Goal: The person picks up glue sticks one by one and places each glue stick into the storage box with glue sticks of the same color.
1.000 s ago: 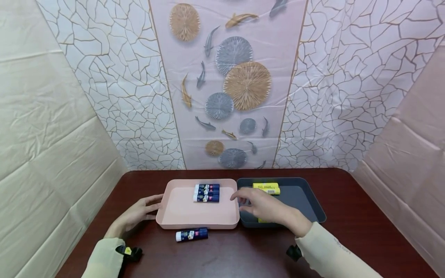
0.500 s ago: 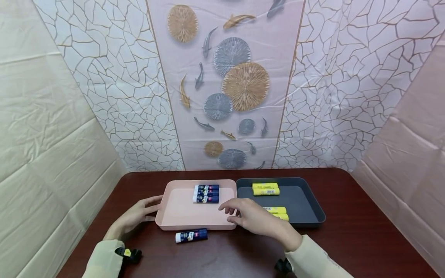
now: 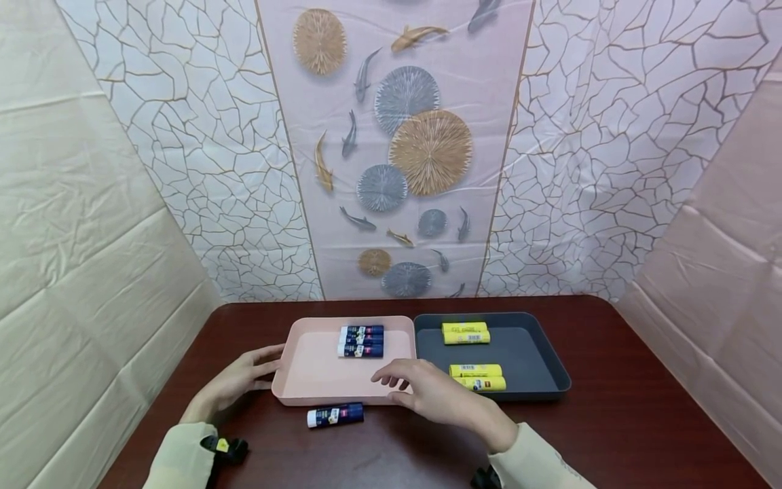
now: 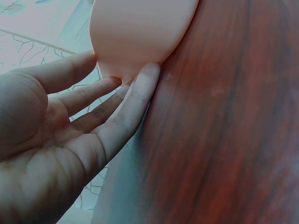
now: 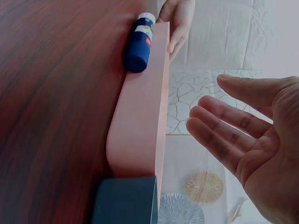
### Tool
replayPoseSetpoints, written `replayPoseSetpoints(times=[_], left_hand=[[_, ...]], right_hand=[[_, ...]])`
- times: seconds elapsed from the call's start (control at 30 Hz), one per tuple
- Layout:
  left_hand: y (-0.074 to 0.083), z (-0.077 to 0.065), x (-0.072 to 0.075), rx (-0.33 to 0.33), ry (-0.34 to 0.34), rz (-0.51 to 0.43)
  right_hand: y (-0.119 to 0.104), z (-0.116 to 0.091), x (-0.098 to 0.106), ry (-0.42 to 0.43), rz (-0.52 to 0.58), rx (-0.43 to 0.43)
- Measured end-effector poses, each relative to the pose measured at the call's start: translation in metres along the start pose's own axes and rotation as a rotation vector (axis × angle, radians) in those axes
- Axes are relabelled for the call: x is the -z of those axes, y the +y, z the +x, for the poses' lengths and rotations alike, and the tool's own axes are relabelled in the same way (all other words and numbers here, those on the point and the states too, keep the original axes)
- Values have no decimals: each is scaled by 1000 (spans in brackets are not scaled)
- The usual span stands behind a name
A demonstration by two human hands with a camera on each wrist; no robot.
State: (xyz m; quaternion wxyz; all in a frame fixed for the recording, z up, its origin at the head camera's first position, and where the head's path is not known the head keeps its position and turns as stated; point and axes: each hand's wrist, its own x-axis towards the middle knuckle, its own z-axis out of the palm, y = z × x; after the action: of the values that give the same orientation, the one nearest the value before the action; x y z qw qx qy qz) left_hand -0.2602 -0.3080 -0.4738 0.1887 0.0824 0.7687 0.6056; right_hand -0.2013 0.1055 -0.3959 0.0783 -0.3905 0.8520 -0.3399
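My left hand touches the left end of a pink tray with extended fingertips, as the left wrist view of the same tray shows. Above the tray's front right corner, my right hand hovers with parted fingers; nothing is between them in the right wrist view of that hand. On the table before the tray lies a dark blue glue stick with a white end. Inside the tray, several similar blue glue sticks lie side by side towards the back.
A dark grey tray stands against the pink tray's right side. It holds yellow printed tubes in two pairs, one pair at the back and one pair at the front. Beneath everything is a dark red-brown wooden table.
My right hand has moved left and towards me, from over the dark grey tray to the pink tray's front right corner, uncovering the front yellow tubes. The left hand stays put.
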Motion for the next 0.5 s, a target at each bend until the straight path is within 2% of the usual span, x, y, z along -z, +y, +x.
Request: replayPoseSetpoints(times=[0.2, 0.4, 0.5], left_hand=[[0, 0, 0, 5, 0, -3], [-1, 0, 1, 1, -8, -7], [-1, 0, 1, -2, -10, -7]], right_hand=[[-5, 4, -10, 1, 15, 36], [-10, 9, -19, -28, 74, 25], [-12, 12, -24, -40, 67, 30]])
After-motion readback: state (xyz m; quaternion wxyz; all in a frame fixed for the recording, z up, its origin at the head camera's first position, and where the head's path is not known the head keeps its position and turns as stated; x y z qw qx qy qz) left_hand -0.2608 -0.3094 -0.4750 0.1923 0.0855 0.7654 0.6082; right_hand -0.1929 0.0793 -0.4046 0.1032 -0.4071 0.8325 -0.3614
